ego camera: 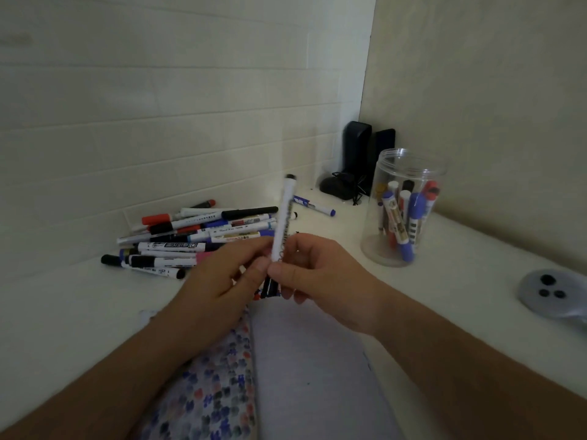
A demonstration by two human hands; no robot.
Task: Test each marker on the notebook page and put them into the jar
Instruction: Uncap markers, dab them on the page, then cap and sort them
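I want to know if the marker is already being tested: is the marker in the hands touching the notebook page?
Apart. The head view shows the marker held upright by both hands above the notebook page, its lower end pinched between the fingers.

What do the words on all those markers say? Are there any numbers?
None can be read for sure.
Held marker: dark print along the white barrel, motion-blurred.
Marker pile: printed labels, too small and blurred.
Markers in the jar: labels with dark blocks, unreadable.
Notebook: no words, only colored test marks on its left page.
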